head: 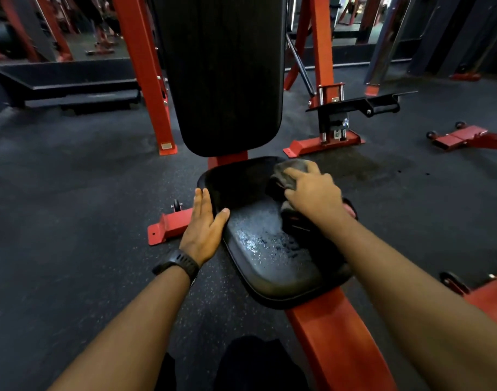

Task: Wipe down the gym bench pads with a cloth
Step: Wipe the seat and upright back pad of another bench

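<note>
A black seat pad point(258, 244) on a red bench frame point(334, 334) fills the middle of the view, with wet droplets shining on its near half. A tall black back pad point(222, 71) rises behind it. My right hand point(312, 190) presses a dark grey cloth point(284, 176) onto the far right part of the seat pad, fingers spread over the cloth. My left hand point(205, 224) rests flat on the seat pad's left edge, fingers straight and thumb on top of the pad. A black watch sits on my left wrist.
Red rack uprights point(145, 80) stand on both sides of the back pad. A black spotter arm point(363, 105) juts out at the right. Other red bench feet with wheels point(461, 136) lie at the right. The floor is dark rubber.
</note>
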Demonstrator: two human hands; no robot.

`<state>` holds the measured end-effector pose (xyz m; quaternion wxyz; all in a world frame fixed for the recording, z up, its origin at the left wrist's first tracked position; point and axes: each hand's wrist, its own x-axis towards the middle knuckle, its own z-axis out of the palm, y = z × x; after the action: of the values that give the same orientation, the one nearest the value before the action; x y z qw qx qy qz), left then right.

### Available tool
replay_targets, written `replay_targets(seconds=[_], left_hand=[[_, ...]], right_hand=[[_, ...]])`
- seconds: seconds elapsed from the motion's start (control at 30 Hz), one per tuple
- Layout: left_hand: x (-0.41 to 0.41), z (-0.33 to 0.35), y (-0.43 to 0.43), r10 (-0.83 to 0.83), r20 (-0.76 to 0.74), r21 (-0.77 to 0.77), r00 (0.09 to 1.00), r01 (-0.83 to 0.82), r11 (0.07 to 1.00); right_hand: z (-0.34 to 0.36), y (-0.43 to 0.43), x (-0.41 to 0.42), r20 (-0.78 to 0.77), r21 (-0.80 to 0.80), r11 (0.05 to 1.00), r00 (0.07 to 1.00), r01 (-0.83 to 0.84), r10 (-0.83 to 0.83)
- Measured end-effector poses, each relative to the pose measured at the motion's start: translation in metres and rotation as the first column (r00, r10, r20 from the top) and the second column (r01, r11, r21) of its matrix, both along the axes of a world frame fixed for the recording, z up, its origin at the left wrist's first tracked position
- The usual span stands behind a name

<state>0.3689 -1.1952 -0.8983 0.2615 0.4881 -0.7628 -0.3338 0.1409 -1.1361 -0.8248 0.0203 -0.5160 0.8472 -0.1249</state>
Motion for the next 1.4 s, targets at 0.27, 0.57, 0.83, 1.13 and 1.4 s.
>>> replay_targets(seconds=[0.27, 0.57, 0.83, 1.13, 1.4], left_hand=[[0.003, -0.01, -0.003, -0.022, -0.139, 0.013, 0.99, 0.024, 1.0], [0.008, -0.009, 0.008, -0.068, -0.14, 0.016, 0.988, 0.071, 0.997], [0.019, -0.009, 0.012, -0.151, -0.173, 0.052, 0.973, 0.162, 0.985], [0.007, -0.016, 0.012, -0.042, -0.141, -0.012, 0.989, 0.04, 0.999], [0.001, -0.011, 0.016, 0.019, -0.091, -0.05, 0.996, -0.024, 0.998]], right_hand=[[-0.008, 0.007, 0.103, -0.244, -0.096, 0.915, 0.901, -0.391, 0.359], [-0.009, 0.028, 0.065, -0.157, -0.093, 0.965, 0.96, -0.246, 0.23], [-0.002, -0.07, 0.088, -0.118, 0.016, 0.899, 0.892, -0.438, 0.437], [-0.012, -0.005, 0.097, -0.223, -0.088, 0.917, 0.905, -0.388, 0.362], [-0.002, -0.031, 0.001, -0.062, -0.02, 1.0, 0.998, -0.015, 0.014]])
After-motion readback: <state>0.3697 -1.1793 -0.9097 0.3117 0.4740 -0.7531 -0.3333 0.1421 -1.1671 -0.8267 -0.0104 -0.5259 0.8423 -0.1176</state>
